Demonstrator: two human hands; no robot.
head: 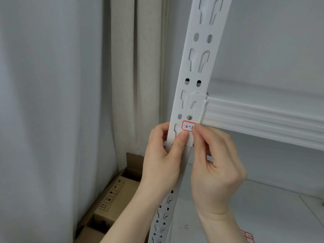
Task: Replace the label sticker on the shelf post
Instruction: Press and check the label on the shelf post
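Right in the middle of the frame, both hands are on the white shelf post (196,71), which runs from the top centre down to the bottom centre, punched with keyhole slots and oval holes. The label sticker (188,126), white with a red border and dark handwriting, sits on the post just below the pair of oval holes, level with where the shelf beam (263,120) joins from the right.

The left hand (161,155) wraps the post from the left edge, fingers curled behind it, thumb pressed flat on the front just under the sticker. The right hand (215,163) comes in from the right, thumb and forefinger pressed together at the sticker's right edge, covering the end of the writing; whether they pinch the sticker's edge or only press on it, I cannot tell. The other right fingers are curled below.

Around them: pale curtains (122,76) hang across the left half. In the lower left, an open cardboard box (108,204) with printed handling symbols stands on the floor, beside the post's foot. Below the beam on the right lies a white shelf board (263,216), and at the bottom right edge a sheet of red-bordered stickers (248,236) peeks out past the right wrist, partly hidden by it.
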